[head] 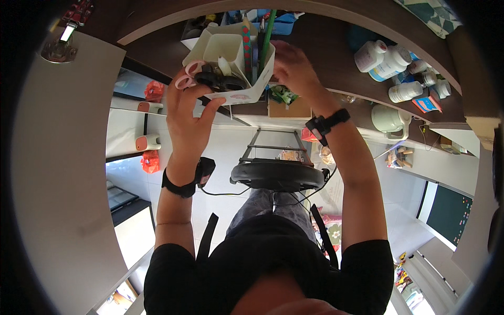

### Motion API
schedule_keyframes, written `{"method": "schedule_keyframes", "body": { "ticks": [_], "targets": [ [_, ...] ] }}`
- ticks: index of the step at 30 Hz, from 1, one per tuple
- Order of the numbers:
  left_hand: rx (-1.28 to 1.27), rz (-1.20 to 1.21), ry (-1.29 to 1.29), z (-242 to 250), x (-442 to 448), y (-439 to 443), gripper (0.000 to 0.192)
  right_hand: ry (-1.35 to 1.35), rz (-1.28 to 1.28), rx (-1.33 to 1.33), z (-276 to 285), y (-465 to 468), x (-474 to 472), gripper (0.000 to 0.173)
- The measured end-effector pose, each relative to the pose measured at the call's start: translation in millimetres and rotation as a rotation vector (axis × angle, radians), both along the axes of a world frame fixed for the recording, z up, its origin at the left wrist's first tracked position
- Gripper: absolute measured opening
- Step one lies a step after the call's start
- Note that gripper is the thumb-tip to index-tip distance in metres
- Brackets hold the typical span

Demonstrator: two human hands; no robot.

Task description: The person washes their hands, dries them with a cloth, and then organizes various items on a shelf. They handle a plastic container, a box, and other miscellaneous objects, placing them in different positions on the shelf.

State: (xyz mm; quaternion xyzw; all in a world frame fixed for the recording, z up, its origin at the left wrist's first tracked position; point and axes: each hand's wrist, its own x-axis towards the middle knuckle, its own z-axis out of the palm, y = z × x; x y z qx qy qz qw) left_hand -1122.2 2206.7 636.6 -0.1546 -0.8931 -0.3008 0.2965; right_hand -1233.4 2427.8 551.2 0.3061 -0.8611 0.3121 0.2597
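Note:
A white plastic desk organizer [256, 93] with several compartments is tilted towards me at the front of a dark shelf. My left hand [189, 114] grips its left front corner, thumb on the front wall. At its right wall is my right hand [295, 69], slightly blurred, with the fingertips partly hidden behind the organizer. Pink-handled scissors [193, 74] and black-handled scissors [220, 80] fill the front part. Behind them stand a patterned pencil [247, 51], a green stick-like item [268, 37] and a dark pen [261, 33].
Blue trays [281, 27] are at the shelf's back. Several white bottles [388, 63] and a pale green electric kettle [390, 121] stand on the right. Below are a cardboard box [289, 108] and a black metal ladder [275, 147]. A cabinet door [67, 157] borders the left.

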Motion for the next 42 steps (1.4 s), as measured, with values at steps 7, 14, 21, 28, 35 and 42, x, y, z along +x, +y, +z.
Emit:
{"method": "schedule_keyframes", "body": {
  "ticks": [7,14,21,28,35,42],
  "targets": [
    [0.083,-0.007,-0.03,-10,6,-1,0.025,0.193,-0.622,-0.242,-17,76,-34,0.029],
    [0.073,-0.099,-0.044,-12,1,9,0.023,0.212,-0.744,0.03,-50,72,-173,0.038],
    [0.12,-0.183,-0.021,-24,-16,32,0.025,-0.456,-0.112,0.092,-28,89,-154,0.048],
    [0.292,-0.32,-0.072,-32,-60,80,0.025,-0.125,-0.318,0.041,-38,104,-18,0.024],
    [0.026,-0.266,0.195,-48,-127,136,0.029,-0.045,-0.255,0.06,-30,114,32,0.031],
    [-0.134,-0.092,0.458,-56,-195,177,0.033,0.005,-0.347,-0.024,-39,107,31,0.032]
  ]
}}
